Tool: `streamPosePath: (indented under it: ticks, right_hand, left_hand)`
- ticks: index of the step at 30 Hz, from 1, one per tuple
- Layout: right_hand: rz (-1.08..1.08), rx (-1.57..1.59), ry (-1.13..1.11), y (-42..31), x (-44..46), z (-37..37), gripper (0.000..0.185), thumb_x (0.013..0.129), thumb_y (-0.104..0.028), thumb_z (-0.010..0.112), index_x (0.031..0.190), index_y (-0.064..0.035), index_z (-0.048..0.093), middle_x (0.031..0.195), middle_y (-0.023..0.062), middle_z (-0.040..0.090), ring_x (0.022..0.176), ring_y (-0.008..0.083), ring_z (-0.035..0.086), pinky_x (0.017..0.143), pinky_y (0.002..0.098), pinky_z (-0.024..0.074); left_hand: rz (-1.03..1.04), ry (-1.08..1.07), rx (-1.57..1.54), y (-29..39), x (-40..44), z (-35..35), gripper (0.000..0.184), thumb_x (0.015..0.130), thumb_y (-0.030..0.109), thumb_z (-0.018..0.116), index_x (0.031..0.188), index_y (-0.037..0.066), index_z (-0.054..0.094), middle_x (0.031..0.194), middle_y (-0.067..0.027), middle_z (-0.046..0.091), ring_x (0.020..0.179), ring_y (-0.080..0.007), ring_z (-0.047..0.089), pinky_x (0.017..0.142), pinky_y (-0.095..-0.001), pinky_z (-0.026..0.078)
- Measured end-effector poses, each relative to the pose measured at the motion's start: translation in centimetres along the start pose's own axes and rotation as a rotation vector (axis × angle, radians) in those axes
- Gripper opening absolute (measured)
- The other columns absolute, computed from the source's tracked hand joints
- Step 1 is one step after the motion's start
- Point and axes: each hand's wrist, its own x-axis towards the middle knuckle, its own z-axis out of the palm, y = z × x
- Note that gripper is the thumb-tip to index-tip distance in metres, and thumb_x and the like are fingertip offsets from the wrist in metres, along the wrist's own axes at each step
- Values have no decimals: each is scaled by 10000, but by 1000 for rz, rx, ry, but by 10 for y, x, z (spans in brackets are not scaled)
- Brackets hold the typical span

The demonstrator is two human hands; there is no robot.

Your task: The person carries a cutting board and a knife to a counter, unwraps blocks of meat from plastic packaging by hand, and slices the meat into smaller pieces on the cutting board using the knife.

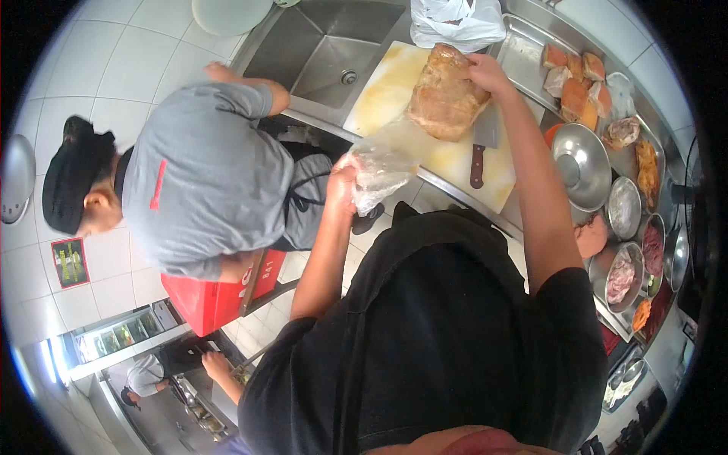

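Observation:
My left hand (pixel 343 188) is closed around a crumpled clear plastic bag (pixel 381 176), held out past the front edge of the counter. The bag's upper end reaches toward a large browned piece of meat (pixel 447 98) on the white cutting board (pixel 375 102). On the upper right edge of that meat, my right hand (pixel 485 73) grips with its fingers; part of them is hidden. A cleaver (pixel 478 165) with a brown wooden handle lies on the board, just right of the meat and below my right forearm.
A sink (pixel 326 64) adjoins the board's left side. White plastic bags (pixel 457 23) lie behind it. To the right are a steel bowl (pixel 580 167), meat chunks (pixel 574 98) on a tray, and several smaller bowls. A co-worker (pixel 212 174) stands close left beside a red box (pixel 205 299).

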Motion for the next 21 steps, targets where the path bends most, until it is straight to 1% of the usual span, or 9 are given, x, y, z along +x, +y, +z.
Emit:
streamPosePath:
  ticks: [2, 5, 8, 11, 13, 16, 17, 19, 21]
  right_hand:
    - [89, 3, -28, 14, 12, 10, 368, 778, -191, 783, 1085, 5, 734, 918, 50, 725, 788, 126, 650, 753, 313, 527]
    - [104, 28, -35, 49, 26, 35, 392, 812, -258, 773, 1101, 5, 735, 910, 105, 740, 803, 206, 688, 762, 347, 535]
    - [-9, -377, -47, 66, 25, 54, 459, 820, -304, 752, 1159, 3, 712, 1018, 184, 731, 920, 335, 697, 836, 409, 536]
    - [-348, -478, 289, 51, -13, 91, 506, 815, -328, 730, 1228, -40, 682, 1136, 256, 678, 1094, 430, 630, 961, 477, 487]
    - [-421, -553, 3, 12, -55, 115, 557, 789, -302, 738, 1307, -122, 646, 1284, 215, 627, 1264, 391, 533, 1063, 487, 424]
    - [-515, -673, -4, 1, -97, 154, 629, 773, -332, 752, 1361, -181, 589, 1480, 156, 475, 1376, 368, 431, 1076, 553, 412]
    - [-465, -710, -32, 2, -101, 159, 653, 769, -303, 760, 1382, -195, 564, 1506, 142, 433, 1400, 372, 388, 1082, 574, 393]
    - [-376, -787, -82, -1, -107, 164, 713, 760, -246, 776, 1422, -223, 513, 1558, 113, 348, 1447, 378, 304, 1094, 617, 355]
    - [-340, -798, -109, -8, -111, 165, 827, 722, -206, 794, 1475, -236, 454, 1580, 127, 304, 1447, 369, 302, 1068, 635, 364]
  left_hand:
    - [41, 28, -5, 13, -4, -1, 138, 759, -26, 495, 798, 46, 607, 860, -113, 664, 750, -257, 660, 731, -393, 581]
    - [91, 64, -27, 30, -6, -11, 153, 766, -34, 485, 801, 48, 609, 829, -110, 658, 701, -237, 644, 664, -370, 567]
    - [143, 92, -28, 43, -11, -13, 185, 761, -45, 468, 810, 44, 623, 808, -103, 660, 663, -221, 636, 630, -350, 560]
    - [144, 102, -38, 51, -19, -9, 182, 761, -40, 476, 809, 40, 632, 813, -101, 666, 672, -221, 643, 635, -347, 561]
    - [160, 110, -75, 52, -25, -5, 183, 760, -42, 476, 804, 39, 635, 809, -98, 668, 670, -216, 644, 637, -343, 560]
    - [148, 59, -81, 51, -24, -15, 184, 759, -46, 478, 803, 38, 636, 797, -91, 667, 666, -208, 645, 643, -337, 562]
    - [140, 33, -76, 51, -24, -20, 184, 758, -47, 479, 804, 38, 636, 792, -88, 666, 665, -206, 646, 646, -335, 563]
    - [128, 102, -13, 55, -31, -28, 182, 758, -49, 482, 797, 39, 636, 788, -83, 667, 659, -202, 644, 631, -329, 555]
    - [120, 177, 12, 55, -41, -30, 176, 759, -47, 483, 781, 41, 634, 786, -83, 668, 649, -196, 636, 611, -318, 538]
